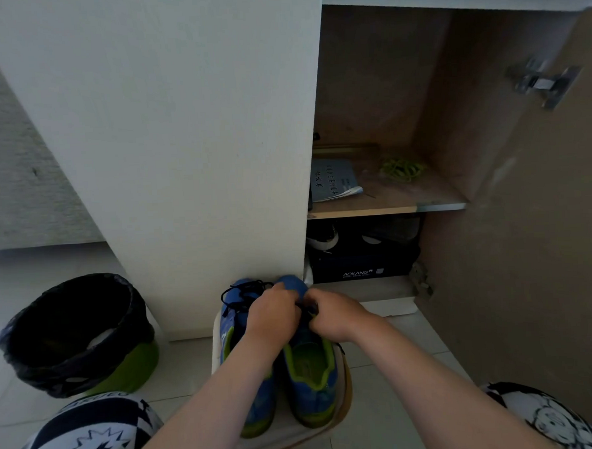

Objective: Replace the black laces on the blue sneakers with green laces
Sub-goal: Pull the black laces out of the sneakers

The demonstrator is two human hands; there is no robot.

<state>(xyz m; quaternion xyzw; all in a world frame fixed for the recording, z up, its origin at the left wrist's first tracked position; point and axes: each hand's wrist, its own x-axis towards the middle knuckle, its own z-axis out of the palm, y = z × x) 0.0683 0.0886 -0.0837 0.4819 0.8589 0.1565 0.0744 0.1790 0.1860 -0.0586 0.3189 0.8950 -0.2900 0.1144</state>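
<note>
The blue sneakers (312, 395) stand side by side on a low white stool (285, 437), toes toward the cabinet. Over the right-hand shoe the left hand (272, 315) and right hand (333, 316) meet, both pinching its black lace (306, 308). The green laces (403, 169) lie heaped on the cabinet shelf, well apart from the shoes. Below that shelf a dark box (358, 267) reads "AOKANG". The booklet (333, 181) beside the green laces bears writing too blurred to read. A black-bagged bin (77, 335) stands at the left.
</note>
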